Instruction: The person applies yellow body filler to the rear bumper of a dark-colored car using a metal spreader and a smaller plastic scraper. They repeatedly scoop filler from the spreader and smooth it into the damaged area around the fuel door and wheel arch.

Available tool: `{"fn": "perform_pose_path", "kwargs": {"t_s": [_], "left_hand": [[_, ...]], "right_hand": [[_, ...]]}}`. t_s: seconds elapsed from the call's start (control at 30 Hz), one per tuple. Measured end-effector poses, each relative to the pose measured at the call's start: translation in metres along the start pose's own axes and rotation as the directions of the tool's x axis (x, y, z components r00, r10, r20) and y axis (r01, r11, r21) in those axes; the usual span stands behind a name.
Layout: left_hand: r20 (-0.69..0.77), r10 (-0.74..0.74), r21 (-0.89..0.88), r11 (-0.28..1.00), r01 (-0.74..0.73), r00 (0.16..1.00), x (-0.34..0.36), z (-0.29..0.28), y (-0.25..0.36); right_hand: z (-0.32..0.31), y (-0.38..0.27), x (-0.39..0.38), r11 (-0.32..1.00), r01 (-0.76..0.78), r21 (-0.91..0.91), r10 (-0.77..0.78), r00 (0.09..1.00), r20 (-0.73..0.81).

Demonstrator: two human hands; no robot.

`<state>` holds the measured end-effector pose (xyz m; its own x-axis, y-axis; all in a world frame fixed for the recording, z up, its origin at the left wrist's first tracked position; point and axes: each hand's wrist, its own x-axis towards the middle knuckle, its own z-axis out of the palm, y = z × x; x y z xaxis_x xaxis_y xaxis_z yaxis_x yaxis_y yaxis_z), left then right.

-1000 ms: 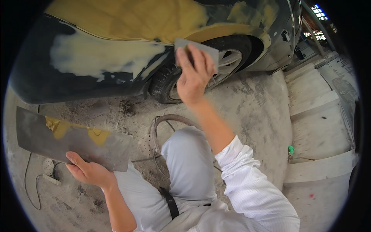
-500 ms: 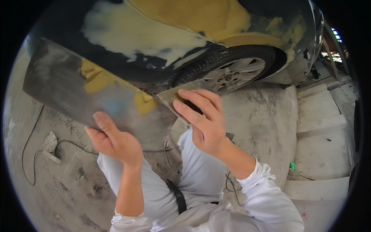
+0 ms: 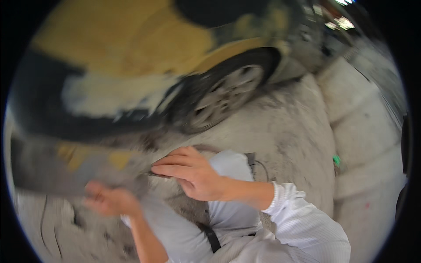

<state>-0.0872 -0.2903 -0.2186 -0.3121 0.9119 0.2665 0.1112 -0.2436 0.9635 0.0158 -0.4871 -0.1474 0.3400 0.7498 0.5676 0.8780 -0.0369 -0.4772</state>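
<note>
My left hand (image 3: 112,200) grips the lower edge of a flat grey putty board (image 3: 37,168), its thumb on top; hand and board are smeared by motion. Two patches of yellow putty (image 3: 74,156) lie along the board's far side. To the right, the fingers of my right hand (image 3: 195,173) are closed on a putty spreader (image 3: 161,175), seen nearly edge-on beside the board's right end. Whether the spreader touches the board I cannot tell. Beyond both hands is a dark car body (image 3: 35,105), with broad yellow filler (image 3: 131,39) and a paler cream patch (image 3: 109,94).
The car's wheel (image 3: 226,96) stands ahead, right of the cream patch. Dusty concrete floor (image 3: 285,131) reaches a pale raised ledge (image 3: 359,131) on the right, with a small green scrap (image 3: 336,160) near it. Cables (image 3: 44,228) lie at lower left.
My view has swung, so the car sits lower and further left. Both hands have shifted left and down with board and spreader; the spreader has turned from face-on to nearly edge-on.
</note>
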Motion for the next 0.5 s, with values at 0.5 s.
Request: {"fn": "perform_pose_path", "kwargs": {"t_s": [0.5], "left_hand": [[0.25, -0.023, -0.357, 0.927, 0.114, 0.968, -0.082, 0.058, 0.107]], "right_hand": [[-0.273, 0.15, -0.026, 0.421, 0.059, 0.905, 0.862, 0.287, -0.419]]}}
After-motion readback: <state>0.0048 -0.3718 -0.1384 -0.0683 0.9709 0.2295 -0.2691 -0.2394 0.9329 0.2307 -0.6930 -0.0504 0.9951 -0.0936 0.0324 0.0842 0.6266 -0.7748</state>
